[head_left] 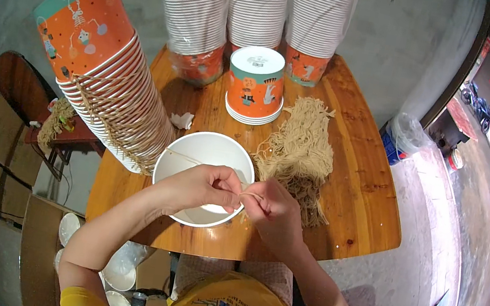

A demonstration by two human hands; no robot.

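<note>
A white round paper bucket [203, 144] stands on the wooden table with its open mouth up. Over its right rim, my left hand [206, 186] pinches a thin tan cord [182, 156], whose length trails back across the bucket's mouth. Close beside it, my right hand [275, 214] also has its fingers pressed together on the cord at the rim. Fingers hide how the cord sits against the rim. To the right of the bucket lies a thick bundle of tan cords [302, 146].
At left leans a tall stack of orange buckets [120, 91] with cords hanging along it. An upside-down orange and green stack [255, 94] stands behind the white bucket. Plastic-wrapped stacks [256, 7] line the far edge of the table [364, 191]. A cardboard box [40, 249] holds white buckets below left.
</note>
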